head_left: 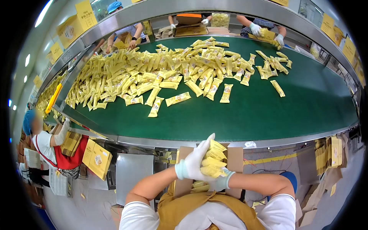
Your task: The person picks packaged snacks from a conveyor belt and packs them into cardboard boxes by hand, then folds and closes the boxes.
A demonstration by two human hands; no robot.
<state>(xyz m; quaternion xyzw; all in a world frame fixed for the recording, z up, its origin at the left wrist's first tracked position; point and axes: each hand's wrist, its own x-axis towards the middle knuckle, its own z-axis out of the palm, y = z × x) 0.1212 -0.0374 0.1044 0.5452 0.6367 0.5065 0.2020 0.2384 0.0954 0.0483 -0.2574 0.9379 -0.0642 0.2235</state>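
Note:
Both my hands wear white gloves above an open cardboard box at the belt's near edge. My left hand is upright around one side of several yellow packets, its fingers pointing toward the belt. Under and beside the same packets is my right hand, its fingers partly hidden behind them. More yellow packets lie inside the box below my hands. On the green belt, a large heap of yellow packets spreads across the left and middle.
Gloved co-workers' hands handle packets and cartons across the belt. At the left, a person in a blue cap holds flat cartons. A metal table stands left of my box; stacked cardboard is at the right.

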